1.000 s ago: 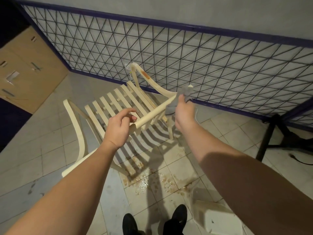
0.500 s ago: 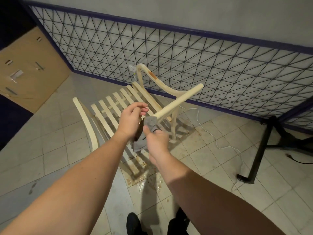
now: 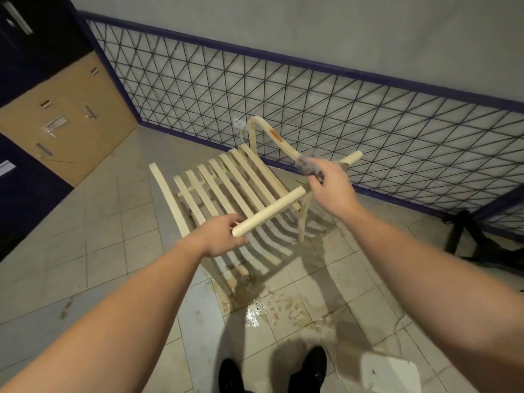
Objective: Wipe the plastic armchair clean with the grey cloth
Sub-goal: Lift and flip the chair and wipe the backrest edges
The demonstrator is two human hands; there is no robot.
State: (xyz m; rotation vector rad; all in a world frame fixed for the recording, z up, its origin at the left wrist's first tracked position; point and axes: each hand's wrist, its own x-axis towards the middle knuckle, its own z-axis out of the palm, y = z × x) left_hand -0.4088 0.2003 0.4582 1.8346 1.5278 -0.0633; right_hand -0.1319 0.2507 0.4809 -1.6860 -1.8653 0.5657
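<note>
The cream plastic armchair (image 3: 232, 180) lies tipped over on the tiled floor, its slatted part facing up and a leg bar running towards me. My left hand (image 3: 219, 236) holds the near end of that bar, fingers curled under it. My right hand (image 3: 330, 184) grips the grey cloth (image 3: 307, 167), bunched against the far curved armrest where it meets another leg. A rusty brown stain shows on the armrest above the cloth.
A blue-framed wire mesh fence (image 3: 340, 109) runs behind the chair. Wet dirt and crumbs (image 3: 269, 307) lie on the tiles near my black shoes (image 3: 272, 373). A white container (image 3: 388, 373) sits bottom right, a black stand (image 3: 467, 234) at right, a wooden cabinet (image 3: 65, 117) at left.
My right hand has carried the cloth from the near end of the leg bar up and right to the far armrest. My left hand slid lower on the bar's near end.
</note>
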